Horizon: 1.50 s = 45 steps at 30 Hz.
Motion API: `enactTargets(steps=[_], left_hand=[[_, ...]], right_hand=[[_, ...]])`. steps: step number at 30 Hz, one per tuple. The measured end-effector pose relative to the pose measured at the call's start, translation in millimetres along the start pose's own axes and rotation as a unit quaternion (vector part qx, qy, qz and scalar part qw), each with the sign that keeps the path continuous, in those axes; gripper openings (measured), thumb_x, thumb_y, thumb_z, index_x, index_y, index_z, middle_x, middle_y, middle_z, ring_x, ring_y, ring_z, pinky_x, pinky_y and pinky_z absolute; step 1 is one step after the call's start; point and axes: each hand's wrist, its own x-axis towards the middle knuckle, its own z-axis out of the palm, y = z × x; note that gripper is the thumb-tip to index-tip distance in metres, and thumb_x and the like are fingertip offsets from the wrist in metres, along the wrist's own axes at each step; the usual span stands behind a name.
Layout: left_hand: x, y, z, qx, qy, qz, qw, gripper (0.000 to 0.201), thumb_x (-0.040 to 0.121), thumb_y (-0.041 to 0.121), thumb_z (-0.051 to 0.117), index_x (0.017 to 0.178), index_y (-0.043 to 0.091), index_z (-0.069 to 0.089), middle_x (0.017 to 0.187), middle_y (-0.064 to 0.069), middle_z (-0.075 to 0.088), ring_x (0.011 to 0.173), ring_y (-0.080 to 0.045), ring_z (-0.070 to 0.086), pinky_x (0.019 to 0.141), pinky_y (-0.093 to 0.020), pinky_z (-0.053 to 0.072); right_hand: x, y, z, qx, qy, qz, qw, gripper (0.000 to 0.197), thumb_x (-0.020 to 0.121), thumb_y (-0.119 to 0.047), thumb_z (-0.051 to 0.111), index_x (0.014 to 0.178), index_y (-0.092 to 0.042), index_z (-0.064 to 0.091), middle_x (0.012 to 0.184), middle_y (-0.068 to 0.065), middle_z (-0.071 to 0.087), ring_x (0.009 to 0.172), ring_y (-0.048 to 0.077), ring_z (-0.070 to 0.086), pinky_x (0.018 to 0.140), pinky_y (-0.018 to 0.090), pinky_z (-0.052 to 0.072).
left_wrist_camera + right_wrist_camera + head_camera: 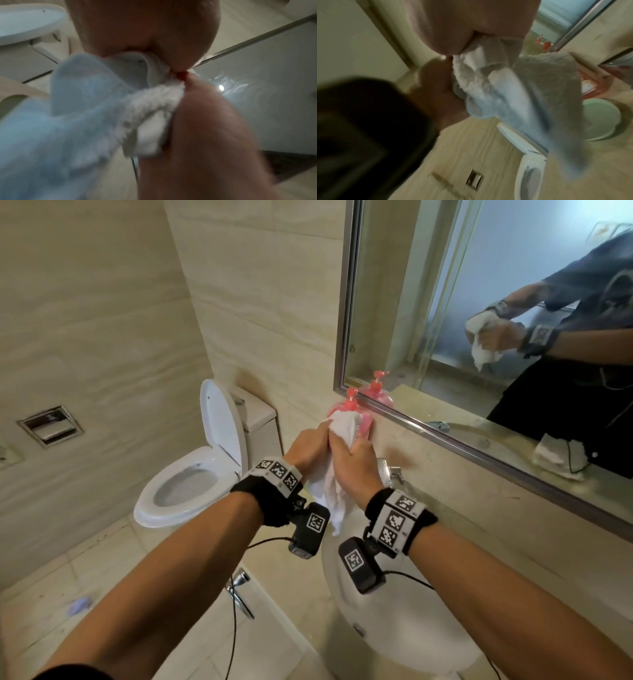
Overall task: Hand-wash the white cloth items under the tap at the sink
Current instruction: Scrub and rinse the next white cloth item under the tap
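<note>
A white terry cloth is bunched between both hands above the far left end of the sink, its tail hanging down between the wrists. My left hand grips the cloth from the left. My right hand grips it from the right, knuckles against the left hand. The left wrist view shows the cloth squeezed between the two palms. In the right wrist view the cloth trails from my curled fingers. The chrome tap sits just right of my right hand; no water stream shows.
A pink pump soap bottle stands right behind the cloth against the mirror. The mirror reflects another white cloth lying on the counter. A toilet with its lid up stands to the left. A paper holder is set in the wall.
</note>
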Motion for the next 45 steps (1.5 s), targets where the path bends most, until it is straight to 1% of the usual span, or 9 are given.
enactTargets(steps=[6, 14, 17, 20, 24, 26, 33, 43, 45], left_hand=[[-12, -3, -15, 0.097, -0.123, 0.051, 0.986, 0.045, 0.091, 0.058, 0.053, 0.092, 0.016, 0.069, 0.089, -0.005, 0.074, 0.077, -0.018, 0.069, 0.087, -0.043, 0.057], [5, -20, -53, 0.569, -0.076, 0.114, 0.811, 0.03, 0.083, 0.03, 0.07, 0.106, 0.013, 0.06, 0.105, -0.005, 0.065, 0.099, -0.028, 0.06, 0.082, -0.034, 0.048], [7, -27, -65, 0.522, -0.08, 0.11, 0.842, 0.017, 0.089, 0.03, 0.062, 0.099, 0.015, 0.061, 0.1, -0.004, 0.067, 0.096, -0.028, 0.062, 0.083, -0.037, 0.05], [6, -34, -68, 0.367, -0.096, 0.148, 0.913, 0.018, 0.094, 0.033, 0.061, 0.099, 0.017, 0.067, 0.096, -0.004, 0.071, 0.092, -0.024, 0.066, 0.08, -0.037, 0.053], [4, -34, -56, 0.169, -0.052, 0.102, 0.979, 0.02, 0.089, 0.051, 0.063, 0.091, 0.032, 0.067, 0.092, 0.008, 0.071, 0.086, -0.012, 0.067, 0.067, -0.022, 0.048], [5, -31, -41, 0.08, -0.036, 0.049, 0.995, 0.033, 0.085, 0.057, 0.064, 0.097, 0.026, 0.067, 0.101, -0.003, 0.072, 0.089, -0.018, 0.068, 0.073, -0.029, 0.053], [7, -8, 18, -0.053, -0.017, -0.018, 0.998, 0.073, 0.097, 0.064, 0.033, 0.131, 0.003, 0.056, 0.129, -0.016, 0.062, 0.113, -0.03, 0.062, 0.105, -0.048, 0.045], [1, -23, 26, -0.133, -0.156, -0.026, 0.978, 0.038, 0.099, 0.045, 0.048, 0.109, 0.011, 0.061, 0.085, -0.002, 0.076, 0.074, -0.017, 0.073, 0.06, -0.026, 0.058], [3, -35, 26, -0.035, -0.174, 0.0, 0.984, 0.035, 0.097, 0.047, 0.051, 0.112, 0.017, 0.061, 0.098, -0.004, 0.073, 0.084, -0.019, 0.071, 0.069, -0.028, 0.057]], right_hand=[[23, -1, -35, -0.079, -0.026, 0.05, 0.995, 0.036, 0.097, -0.051, 0.056, 0.094, -0.018, 0.069, 0.081, -0.004, 0.072, 0.074, 0.009, 0.07, 0.058, 0.022, 0.052], [29, -3, -80, -0.366, -0.305, -0.066, 0.877, 0.056, 0.068, -0.053, 0.087, 0.109, -0.022, 0.065, 0.096, -0.01, 0.073, 0.088, 0.01, 0.068, 0.078, 0.027, 0.054], [28, 6, -92, -0.508, -0.32, -0.072, 0.797, 0.047, 0.081, -0.041, 0.079, 0.114, -0.011, 0.064, 0.098, 0.002, 0.07, 0.085, 0.016, 0.067, 0.082, 0.03, 0.054], [30, 18, -103, -0.398, -0.278, 0.001, 0.874, 0.032, 0.085, -0.037, 0.076, 0.098, -0.009, 0.067, 0.072, -0.002, 0.067, 0.049, -0.002, 0.06, 0.051, 0.012, 0.044], [26, 28, -99, -0.115, -0.152, 0.123, 0.974, 0.036, 0.086, -0.027, 0.075, 0.11, -0.002, 0.068, 0.097, 0.02, 0.073, 0.079, 0.029, 0.068, 0.071, 0.04, 0.057], [19, 28, -80, -0.012, -0.044, 0.112, 0.993, 0.033, 0.083, -0.023, 0.078, 0.106, -0.002, 0.069, 0.092, 0.017, 0.074, 0.076, 0.024, 0.068, 0.064, 0.033, 0.055], [-2, 10, -8, 0.011, 0.01, 0.051, 0.999, 0.026, 0.098, -0.03, 0.059, 0.078, -0.016, 0.066, 0.061, -0.005, 0.066, 0.053, 0.006, 0.063, 0.046, 0.016, 0.046], [5, 32, -29, -0.07, 0.026, 0.099, 0.992, 0.036, 0.1, -0.046, 0.055, 0.073, -0.022, 0.059, 0.062, -0.007, 0.062, 0.049, 0.003, 0.06, 0.042, 0.02, 0.045], [5, 48, -47, -0.144, -0.03, 0.099, 0.984, 0.028, 0.098, -0.045, 0.057, 0.078, -0.026, 0.056, 0.077, -0.004, 0.066, 0.068, 0.01, 0.065, 0.052, 0.026, 0.052]])
